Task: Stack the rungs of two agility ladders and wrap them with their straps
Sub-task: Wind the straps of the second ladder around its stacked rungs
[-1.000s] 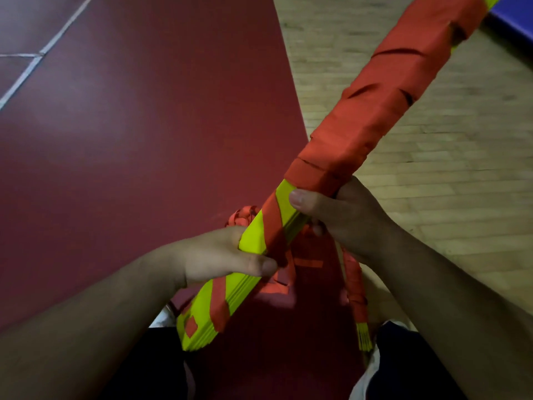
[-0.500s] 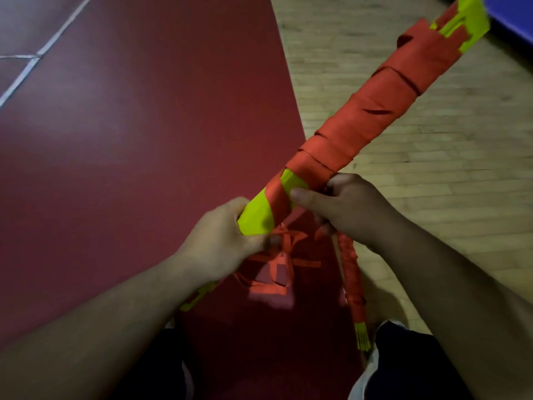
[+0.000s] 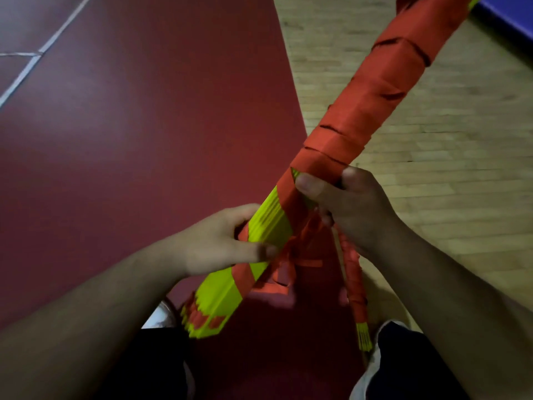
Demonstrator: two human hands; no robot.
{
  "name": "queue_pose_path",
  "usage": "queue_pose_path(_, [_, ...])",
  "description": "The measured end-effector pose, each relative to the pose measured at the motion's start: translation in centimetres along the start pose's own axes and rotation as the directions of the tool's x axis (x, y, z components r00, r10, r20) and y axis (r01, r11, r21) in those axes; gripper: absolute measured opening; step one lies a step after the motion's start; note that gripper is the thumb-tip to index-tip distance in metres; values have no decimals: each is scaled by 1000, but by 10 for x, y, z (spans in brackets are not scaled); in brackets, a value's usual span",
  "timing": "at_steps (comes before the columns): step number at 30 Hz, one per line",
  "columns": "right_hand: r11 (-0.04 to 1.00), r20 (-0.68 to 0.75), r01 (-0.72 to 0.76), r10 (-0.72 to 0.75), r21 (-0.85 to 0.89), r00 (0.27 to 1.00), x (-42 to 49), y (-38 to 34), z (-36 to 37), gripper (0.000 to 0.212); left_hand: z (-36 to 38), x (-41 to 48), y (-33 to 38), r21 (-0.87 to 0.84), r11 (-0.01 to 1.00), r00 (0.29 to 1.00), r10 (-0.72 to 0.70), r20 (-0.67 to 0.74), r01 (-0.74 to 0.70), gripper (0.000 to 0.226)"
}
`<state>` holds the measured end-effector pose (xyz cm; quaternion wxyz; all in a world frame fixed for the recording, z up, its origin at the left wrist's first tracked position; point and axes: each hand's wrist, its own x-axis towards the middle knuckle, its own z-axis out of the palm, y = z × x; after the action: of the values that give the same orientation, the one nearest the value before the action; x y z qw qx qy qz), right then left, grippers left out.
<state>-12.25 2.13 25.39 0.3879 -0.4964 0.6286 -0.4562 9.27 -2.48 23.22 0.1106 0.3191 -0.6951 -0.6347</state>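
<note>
Diagonally above the red floor mat (image 3: pixel 144 140), the stacked yellow rungs (image 3: pixel 225 295) are clasped near their lower end by the left grip (image 3: pixel 219 241); the orange strap (image 3: pixel 360 111) wound round them is pinched by the right grip (image 3: pixel 346 209).

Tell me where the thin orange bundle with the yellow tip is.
In the head view, the thin orange bundle sits low and right of centre, running down from under the right hand, just right of the rung stack.

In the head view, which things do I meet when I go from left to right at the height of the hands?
Dark red floor mat, left hand, yellow-green stack of flat rungs, right hand, pale wooden plank floor.
</note>
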Motion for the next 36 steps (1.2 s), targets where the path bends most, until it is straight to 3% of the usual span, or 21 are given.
queue_pose_path(3, [998, 60, 53, -54, 16, 997, -1, 0, 2, 37, 5, -3, -1, -153, 983, 979, -73, 192, 104, 48])
queue_pose_path(5, [996, 92, 74, -77, 45, 993, 0, 0, 1, 36, 11, -3, -1, -224, 967, 961, -62, 268, 125, 35])
queue_pose_path(10, [996, 129, 35, -24, -86, 991, 9, -2, -10, 52, 18, -1, -3, -258, 965, 999, -46, 11, 48, 15])
queue_pose_path(15, [976, 21, -18, 23, -216, 1000, 8, 2, -8, 57, 20, 6, -4, -60, 996, 952, -76, -295, 61, 20])
queue_pose_path(18, [961, -54, -36, 22, -276, 998, 5, 3, 1, 62, 23, 9, -7, 264, 946, 902, -60, -428, 188, 37])
queue_pose_path(20, [950, -121, -49, 11, -310, 993, 2, 3, 5, 67, 24, 7, -9, 442, 865, 904, -31, -426, 238, 47])
queue_pose_path(22, [957, -166, -74, 28, -281, 986, 1, 3, 6, 62, 22, 7, -9, 480, 854, 938, -29, -345, 202, 44])
queue_pose_path(25, [989, -141, -50, 30, -142, 990, 1, 5, 6, 32, 16, 6, -5, 388, 912, 980, -63, -190, 134, 48])
queue_pose_path(28, [1000, -5, -6, 6, 15, 1000, 0, 3, 5, 31, 12, 4, 3, 68, 997, 998, -23, 53, 19, 40])
queue_pose_path(32, [969, 126, -19, -12, 245, 992, -1, 0, 4, 25, 6, -6, 6, -289, 954, 948, 19, 316, 77, 17])
queue_pose_path(36, [965, 143, -7, -32, 263, 989, 3, 1, -1, 33, -1, -9, 5, -451, 884, 949, 33, 312, 118, 23])
